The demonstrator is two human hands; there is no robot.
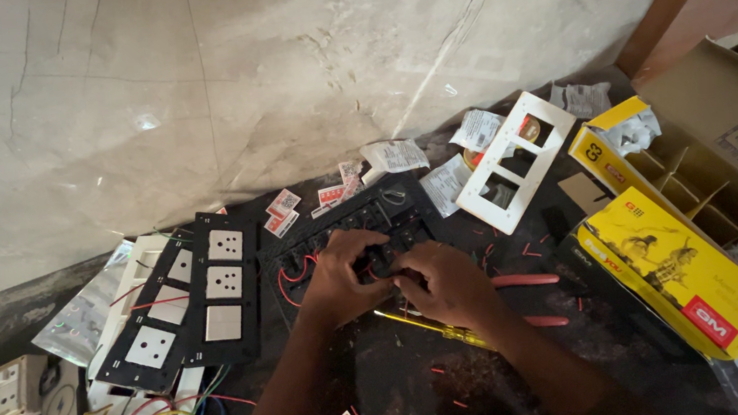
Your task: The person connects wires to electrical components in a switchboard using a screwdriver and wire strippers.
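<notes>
Black switch plate (348, 229) — flat on dark floor, red-wired, partly covered.

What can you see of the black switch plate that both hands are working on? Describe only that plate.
The black switch plate is a flat, dark, plastic-looking frame lying on the dark floor near the wall, set at an angle. Rows of small dark modules sit in it, and red wires loop along its left edge. The left hand and right hand rest on its lower part and hide that area. Paper slips lie at its far edge.

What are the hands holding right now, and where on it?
Both the left hand and the right hand grip the black switch panel at its near middle edge; the exact finger hold cannot be told.
</notes>
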